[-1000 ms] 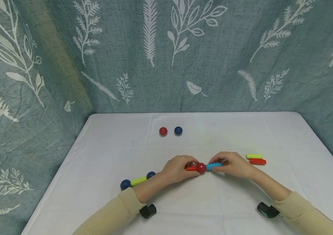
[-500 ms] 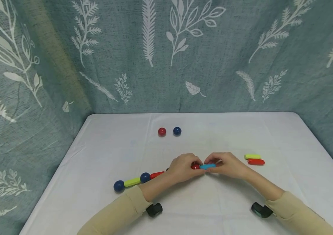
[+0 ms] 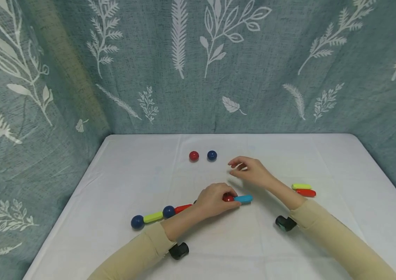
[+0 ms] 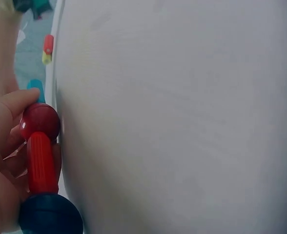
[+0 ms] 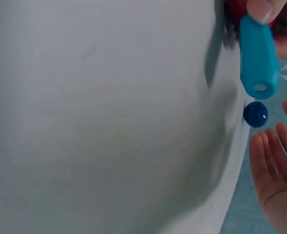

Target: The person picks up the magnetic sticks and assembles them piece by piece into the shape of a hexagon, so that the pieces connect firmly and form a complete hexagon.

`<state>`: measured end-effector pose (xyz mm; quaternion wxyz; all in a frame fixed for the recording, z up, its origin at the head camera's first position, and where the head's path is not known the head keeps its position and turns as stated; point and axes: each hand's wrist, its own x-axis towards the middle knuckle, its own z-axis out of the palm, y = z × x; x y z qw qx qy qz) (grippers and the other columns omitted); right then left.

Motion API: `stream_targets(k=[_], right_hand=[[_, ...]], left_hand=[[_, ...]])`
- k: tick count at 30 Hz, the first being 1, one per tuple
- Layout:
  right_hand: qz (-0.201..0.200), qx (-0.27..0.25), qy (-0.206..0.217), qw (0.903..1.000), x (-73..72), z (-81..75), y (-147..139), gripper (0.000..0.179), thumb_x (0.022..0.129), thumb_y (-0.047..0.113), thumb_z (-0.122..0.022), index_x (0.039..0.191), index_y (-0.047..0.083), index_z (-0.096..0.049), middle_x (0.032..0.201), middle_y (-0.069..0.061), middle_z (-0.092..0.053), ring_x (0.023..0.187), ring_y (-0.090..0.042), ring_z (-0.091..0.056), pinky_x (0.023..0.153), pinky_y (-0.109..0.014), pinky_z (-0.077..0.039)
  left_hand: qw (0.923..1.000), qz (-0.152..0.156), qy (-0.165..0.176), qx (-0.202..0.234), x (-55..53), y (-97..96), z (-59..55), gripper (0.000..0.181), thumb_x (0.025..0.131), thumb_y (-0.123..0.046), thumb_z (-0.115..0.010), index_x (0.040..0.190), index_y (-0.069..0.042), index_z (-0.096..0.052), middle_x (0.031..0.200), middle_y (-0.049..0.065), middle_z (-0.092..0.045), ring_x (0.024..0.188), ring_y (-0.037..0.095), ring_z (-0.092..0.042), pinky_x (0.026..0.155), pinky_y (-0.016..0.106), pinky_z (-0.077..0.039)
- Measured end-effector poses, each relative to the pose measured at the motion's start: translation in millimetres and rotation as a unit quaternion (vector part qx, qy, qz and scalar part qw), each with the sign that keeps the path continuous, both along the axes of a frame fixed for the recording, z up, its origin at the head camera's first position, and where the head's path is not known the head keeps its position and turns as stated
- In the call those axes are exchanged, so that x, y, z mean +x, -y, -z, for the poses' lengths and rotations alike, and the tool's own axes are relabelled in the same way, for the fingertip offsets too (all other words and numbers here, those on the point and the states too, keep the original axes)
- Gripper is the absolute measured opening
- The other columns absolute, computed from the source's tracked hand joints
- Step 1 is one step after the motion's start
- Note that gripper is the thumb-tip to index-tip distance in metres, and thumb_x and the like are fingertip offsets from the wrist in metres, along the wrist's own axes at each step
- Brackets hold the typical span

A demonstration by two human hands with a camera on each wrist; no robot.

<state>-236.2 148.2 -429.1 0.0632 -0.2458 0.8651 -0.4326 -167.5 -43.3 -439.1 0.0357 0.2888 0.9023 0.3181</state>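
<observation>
A chain of balls and rods lies across the table. In the head view it runs from a blue ball (image 3: 137,222) through a yellow-green rod (image 3: 153,217), a second blue ball (image 3: 168,212) and a red rod (image 3: 182,208), then passes behind my left hand (image 3: 216,200). That hand grips the chain's right end around a red ball (image 4: 40,122), from which a light blue rod (image 3: 243,199) sticks out. Loosely bent and holding nothing, my right hand (image 3: 250,171) hovers beyond the light blue rod. Nearest ahead of it are a loose blue ball (image 3: 212,156) and a loose red ball (image 3: 194,156).
To the right lie a loose yellow-green rod (image 3: 301,186) and a loose red rod (image 3: 306,193), side by side. A white cloth covers the table (image 3: 142,167). Behind its far edge hangs a green patterned curtain (image 3: 198,105).
My right hand has let go of the light blue rod and moved up and left toward the loose balls. The chain has shifted left, with my left hand still gripping it.
</observation>
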Motion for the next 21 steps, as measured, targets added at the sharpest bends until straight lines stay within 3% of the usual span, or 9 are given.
stream_targets(k=[9,15,21], right_hand=[[-0.022,0.036,-0.052,0.9978,-37.8,0.5,35,0.046,0.09,0.01,-0.069,0.132,0.0,-0.054,0.126,-0.022,-0.054,0.106,-0.034,-0.059,0.086,-0.041,-0.052],[-0.053,0.08,-0.079,0.9922,-49.1,-1.5,51,0.049,0.091,0.007,-0.068,0.136,0.0,-0.052,0.134,-0.023,-0.05,0.109,-0.036,-0.057,0.09,-0.045,-0.048],[-0.062,0.109,-0.079,0.9889,-55.3,-5.2,59,0.046,0.093,0.007,-0.066,0.136,0.001,-0.053,0.135,-0.022,-0.051,0.11,-0.035,-0.057,0.094,-0.046,-0.046]], left_hand=[[0.9998,0.009,0.011,0.011,1.0,4.2,1.7,0.02,0.084,-0.03,-0.077,0.096,-0.014,-0.074,0.087,-0.006,-0.066,0.075,0.005,-0.053,0.064,0.018,-0.042],[0.9998,0.011,0.007,0.018,2.2,6.3,2.7,0.019,0.084,-0.03,-0.077,0.095,-0.014,-0.074,0.087,-0.006,-0.066,0.076,0.005,-0.054,0.064,0.018,-0.042],[0.9998,0.004,0.01,0.015,2.7,8.9,2.0,0.019,0.084,-0.03,-0.077,0.095,-0.015,-0.074,0.087,-0.007,-0.065,0.076,0.004,-0.053,0.065,0.018,-0.042]])
